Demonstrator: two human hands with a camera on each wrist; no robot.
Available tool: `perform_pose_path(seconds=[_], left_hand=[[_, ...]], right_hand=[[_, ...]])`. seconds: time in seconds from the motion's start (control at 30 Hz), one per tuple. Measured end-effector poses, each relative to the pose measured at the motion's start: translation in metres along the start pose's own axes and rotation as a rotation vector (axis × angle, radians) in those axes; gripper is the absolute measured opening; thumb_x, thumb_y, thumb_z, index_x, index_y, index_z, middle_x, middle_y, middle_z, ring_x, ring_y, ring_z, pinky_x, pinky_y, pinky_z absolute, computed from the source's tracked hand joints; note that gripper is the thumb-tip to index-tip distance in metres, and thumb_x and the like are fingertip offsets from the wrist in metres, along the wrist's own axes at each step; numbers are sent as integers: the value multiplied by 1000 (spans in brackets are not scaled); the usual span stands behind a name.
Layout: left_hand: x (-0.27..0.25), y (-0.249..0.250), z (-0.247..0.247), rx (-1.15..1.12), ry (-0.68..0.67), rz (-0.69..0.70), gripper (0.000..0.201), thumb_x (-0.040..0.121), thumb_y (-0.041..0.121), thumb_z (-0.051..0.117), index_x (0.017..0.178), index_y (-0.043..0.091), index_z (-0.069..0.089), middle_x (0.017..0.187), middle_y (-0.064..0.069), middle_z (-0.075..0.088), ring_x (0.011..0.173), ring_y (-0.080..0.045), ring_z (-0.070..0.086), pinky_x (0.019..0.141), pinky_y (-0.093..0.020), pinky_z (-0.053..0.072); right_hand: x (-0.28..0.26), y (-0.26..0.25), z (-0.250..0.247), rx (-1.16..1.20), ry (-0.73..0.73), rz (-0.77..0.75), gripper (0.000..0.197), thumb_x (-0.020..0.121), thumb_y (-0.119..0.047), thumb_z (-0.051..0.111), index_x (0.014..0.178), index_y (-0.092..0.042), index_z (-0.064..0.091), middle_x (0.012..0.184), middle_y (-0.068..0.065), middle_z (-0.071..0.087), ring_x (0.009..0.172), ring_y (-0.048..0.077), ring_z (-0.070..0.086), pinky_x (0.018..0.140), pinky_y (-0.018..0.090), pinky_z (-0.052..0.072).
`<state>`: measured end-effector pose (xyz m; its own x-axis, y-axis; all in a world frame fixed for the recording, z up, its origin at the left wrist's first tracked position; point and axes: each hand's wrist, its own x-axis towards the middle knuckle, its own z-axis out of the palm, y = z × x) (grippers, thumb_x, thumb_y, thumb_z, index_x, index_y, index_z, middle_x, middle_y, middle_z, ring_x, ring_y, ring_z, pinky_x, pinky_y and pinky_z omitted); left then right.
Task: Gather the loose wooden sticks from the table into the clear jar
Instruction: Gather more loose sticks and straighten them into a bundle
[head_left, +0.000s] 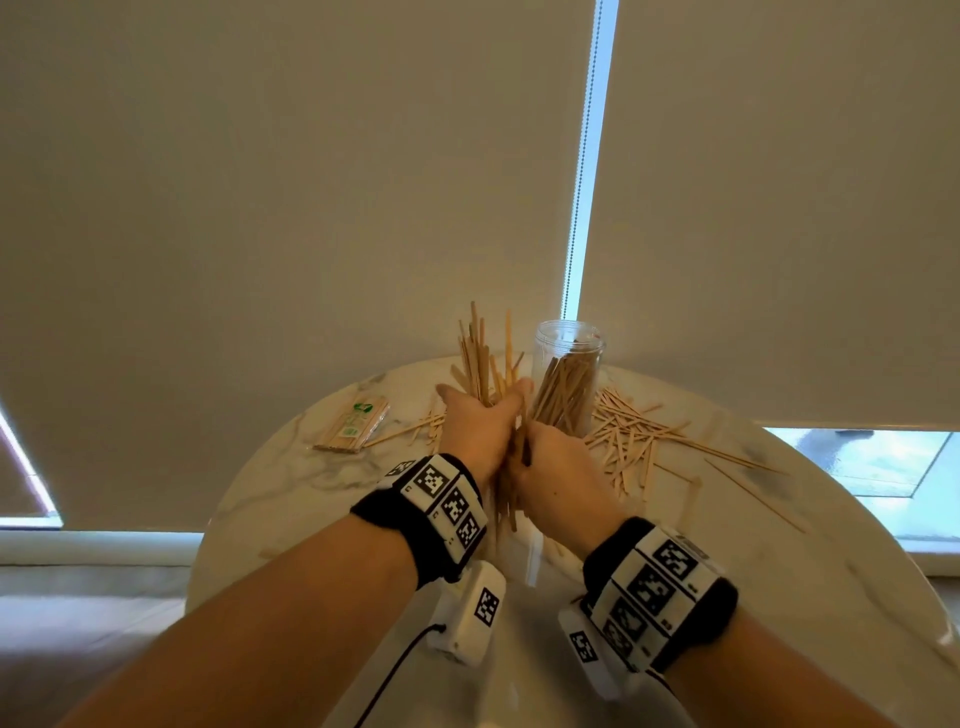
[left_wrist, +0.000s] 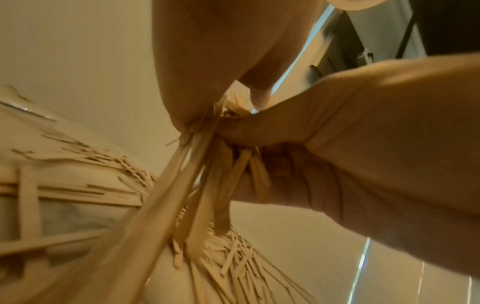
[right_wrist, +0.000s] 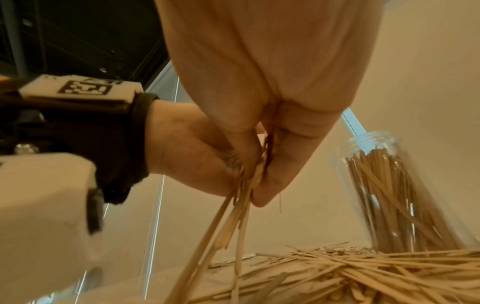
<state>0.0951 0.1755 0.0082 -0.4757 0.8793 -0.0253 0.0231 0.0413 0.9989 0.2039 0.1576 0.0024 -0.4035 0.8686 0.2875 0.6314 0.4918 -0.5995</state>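
A bundle of wooden sticks (head_left: 482, 358) is held upright above the table, just left of the clear jar (head_left: 569, 343). My left hand (head_left: 478, 421) grips the bundle from the left, and its fingers curl round the sticks in the right wrist view (right_wrist: 187, 156). My right hand (head_left: 550, 457) grips the same bundle (left_wrist: 207, 174) from the right, lower down, pressed against the left hand. The stick ends fan out above and below both hands. The jar (right_wrist: 397, 195) stands upright, open, and is partly filled with sticks. Loose sticks (head_left: 628, 431) lie on the table right of the jar.
A few more loose sticks (head_left: 415, 426) lie left of the hands. A wrapped packet of sticks (head_left: 353, 423) lies at the table's back left. The round marble table (head_left: 291, 493) stands against pale roller blinds (head_left: 311, 182), close behind the jar.
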Motion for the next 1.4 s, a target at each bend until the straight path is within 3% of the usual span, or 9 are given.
perform_pose_path(seconds=[0.07,0.13,0.43,0.6,0.8,0.93,1.07,1.23,1.4], left_hand=[[4,-3,-4,-12,-111,17,71,75,58,77,123,9,61,101,-6,74,96,-24,71,86,-41,58],[7,-10,-7,-56,-212,35,52,76,53,79,103,11,71,88,-6,76,88,-25,73,81,-39,59],[16,-18,-1,8,-110,51,33,96,45,50,101,17,66,88,-9,73,84,-26,71,84,-47,59],[16,-17,1,-207,-11,63,28,104,38,43,95,13,55,68,-2,55,59,-18,54,62,-35,48],[6,-12,0,-78,-177,240,67,77,80,55,89,15,53,66,-2,58,56,-16,59,55,-34,53],[7,-14,-6,-38,-249,250,36,93,41,61,100,6,58,79,-11,65,65,-28,63,68,-52,59],[7,-4,-12,-129,-84,240,21,104,31,47,94,14,53,68,0,56,57,-15,54,59,-35,52],[3,12,-18,-492,-164,116,18,105,30,46,102,12,47,61,0,45,59,-18,53,60,-36,53],[-4,16,-8,-522,-241,193,24,102,31,53,111,9,50,60,3,40,51,-10,39,54,-29,46]], right_hand=[[2,1,1,-1,-13,-9,18,98,-23,50,90,-15,65,76,0,70,67,18,68,67,38,60],[4,2,-1,34,-12,14,18,99,-25,51,95,-16,66,78,0,71,69,17,69,68,36,60],[15,6,-2,46,13,9,9,94,-24,64,91,-22,72,72,-6,71,68,7,67,66,22,55],[14,8,-6,-26,45,25,38,94,-37,65,57,-28,60,50,-8,56,48,3,51,54,17,36],[23,4,-17,-261,39,-20,24,95,-36,60,85,-21,74,67,-6,67,67,13,68,67,29,57],[21,-3,-21,-320,-24,-141,18,98,-27,59,101,-16,73,73,-4,68,69,14,67,75,33,60],[15,3,-22,-203,-58,-89,29,94,-48,61,97,-20,68,84,-5,68,76,11,64,69,26,54],[6,10,-16,-233,-243,39,66,80,-57,73,129,-19,52,115,-1,64,101,17,63,85,31,54],[8,8,-9,-62,-133,-28,19,94,-32,63,94,-15,70,80,-2,72,71,15,69,71,35,59]])
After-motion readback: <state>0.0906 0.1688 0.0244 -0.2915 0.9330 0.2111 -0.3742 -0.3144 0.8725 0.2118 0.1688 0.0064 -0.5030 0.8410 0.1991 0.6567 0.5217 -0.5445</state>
